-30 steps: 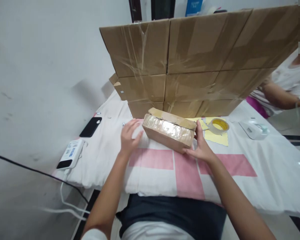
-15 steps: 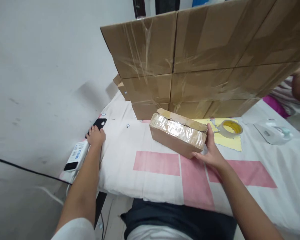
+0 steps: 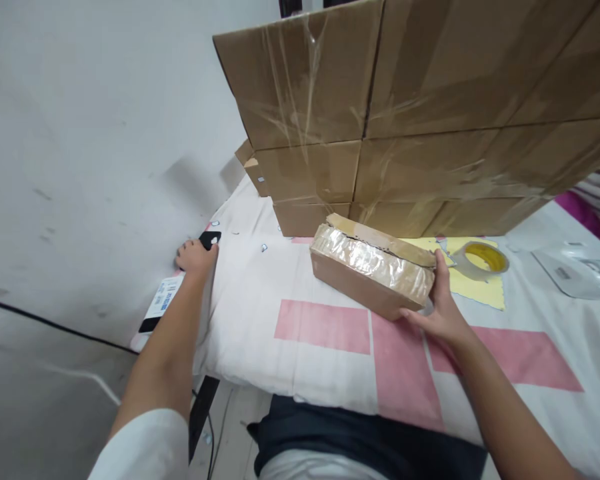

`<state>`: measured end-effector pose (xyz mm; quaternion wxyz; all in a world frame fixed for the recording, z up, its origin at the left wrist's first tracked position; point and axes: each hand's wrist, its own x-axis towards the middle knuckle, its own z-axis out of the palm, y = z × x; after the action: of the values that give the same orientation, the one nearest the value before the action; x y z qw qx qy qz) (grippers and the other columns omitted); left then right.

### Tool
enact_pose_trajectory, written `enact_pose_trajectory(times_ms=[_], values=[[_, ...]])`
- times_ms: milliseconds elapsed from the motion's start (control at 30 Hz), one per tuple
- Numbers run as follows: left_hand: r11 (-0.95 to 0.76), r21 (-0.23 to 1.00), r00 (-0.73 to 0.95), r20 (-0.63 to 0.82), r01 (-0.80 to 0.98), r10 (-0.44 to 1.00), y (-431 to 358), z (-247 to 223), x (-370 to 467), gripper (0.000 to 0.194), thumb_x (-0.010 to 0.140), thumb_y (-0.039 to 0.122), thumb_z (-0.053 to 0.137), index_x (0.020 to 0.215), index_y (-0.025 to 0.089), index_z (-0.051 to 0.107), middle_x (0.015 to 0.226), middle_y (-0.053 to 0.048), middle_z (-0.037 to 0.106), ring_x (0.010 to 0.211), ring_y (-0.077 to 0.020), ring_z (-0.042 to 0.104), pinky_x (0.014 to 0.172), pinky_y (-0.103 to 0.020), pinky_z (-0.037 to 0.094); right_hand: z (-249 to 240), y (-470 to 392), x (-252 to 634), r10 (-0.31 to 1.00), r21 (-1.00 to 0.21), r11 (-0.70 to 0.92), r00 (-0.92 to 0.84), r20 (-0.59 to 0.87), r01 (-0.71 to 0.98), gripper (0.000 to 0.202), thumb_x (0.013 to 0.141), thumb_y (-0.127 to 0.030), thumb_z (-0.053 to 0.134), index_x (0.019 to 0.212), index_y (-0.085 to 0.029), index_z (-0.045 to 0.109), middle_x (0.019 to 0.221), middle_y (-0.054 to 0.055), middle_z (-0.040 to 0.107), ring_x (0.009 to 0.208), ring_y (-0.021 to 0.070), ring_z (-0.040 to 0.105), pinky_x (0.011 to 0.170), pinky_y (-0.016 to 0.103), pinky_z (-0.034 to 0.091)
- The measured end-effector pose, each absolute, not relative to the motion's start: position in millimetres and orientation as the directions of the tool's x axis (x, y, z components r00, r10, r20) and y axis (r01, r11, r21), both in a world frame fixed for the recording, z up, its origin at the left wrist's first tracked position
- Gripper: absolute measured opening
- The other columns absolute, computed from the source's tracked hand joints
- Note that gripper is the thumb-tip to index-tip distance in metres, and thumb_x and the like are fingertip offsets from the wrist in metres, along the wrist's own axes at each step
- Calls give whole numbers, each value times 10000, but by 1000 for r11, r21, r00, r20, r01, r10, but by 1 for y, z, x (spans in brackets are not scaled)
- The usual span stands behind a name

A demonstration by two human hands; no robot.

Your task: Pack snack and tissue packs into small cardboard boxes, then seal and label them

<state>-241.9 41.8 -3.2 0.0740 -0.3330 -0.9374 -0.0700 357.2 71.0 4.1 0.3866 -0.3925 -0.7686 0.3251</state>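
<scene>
My left hand [image 3: 196, 257] is closed around a flat black phone [image 3: 211, 238] with a pale mark on it, at the left edge of the bed by the wall. Most of the phone is hidden under the palm. My right hand [image 3: 443, 310] grips the right end of a small cardboard box [image 3: 360, 280], thumb low on the front and fingers behind. Shiny clear tape covers the box's top side, and a torn cardboard flap stands along its back edge. The box rests at a slant on the white and pink bedsheet [image 3: 250, 327].
Behind the small box stands a big wall of taped cardboard boxes [image 3: 430, 167]. A tape roll [image 3: 480, 259] lies on yellow paper [image 3: 487, 293], right of it a clear tape dispenser [image 3: 575, 272]. A white box-like device [image 3: 164, 297] sits by the wall.
The view has shifted a little, so most things sit farther right. My left hand now covers more of the phone. My right hand keeps its hold on the small box.
</scene>
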Motion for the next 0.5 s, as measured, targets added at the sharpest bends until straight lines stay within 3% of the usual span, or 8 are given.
enact_pose_trajectory(times_ms=[167, 333, 500], values=[[774, 64, -771, 165, 631, 615, 45, -3, -249, 550, 948, 502, 526, 1278, 71, 621, 1337, -245, 619, 1265, -418, 549, 977, -554, 477, 1, 73, 359, 843, -780, 511, -385, 375, 361, 1321, 741, -621, 823, 1663, -356, -86, 1728, 100, 121, 1578, 441, 215, 1263, 634, 269], [811, 63, -803, 203, 582, 560, 52, -11, -234, 419, 983, 431, 575, 1268, 129, 625, 1307, -158, 644, 1236, -307, 594, 1026, -520, 479, -2, 73, 361, 835, -761, 531, -383, 396, 372, 1354, 730, -598, 848, 1669, -300, -80, 1716, 143, 134, 1567, 441, 233, 1251, 637, 257], [684, 64, -672, 275, 726, 688, 54, -24, -212, 311, 1010, 373, 552, 1207, 162, 667, 1327, -106, 652, 1286, -269, 566, 1105, -514, 420, -5, 75, 362, 823, -755, 549, -392, 412, 359, 1344, 733, -545, 859, 1670, -312, -75, 1706, 144, 159, 1550, 455, 262, 1238, 666, 259]])
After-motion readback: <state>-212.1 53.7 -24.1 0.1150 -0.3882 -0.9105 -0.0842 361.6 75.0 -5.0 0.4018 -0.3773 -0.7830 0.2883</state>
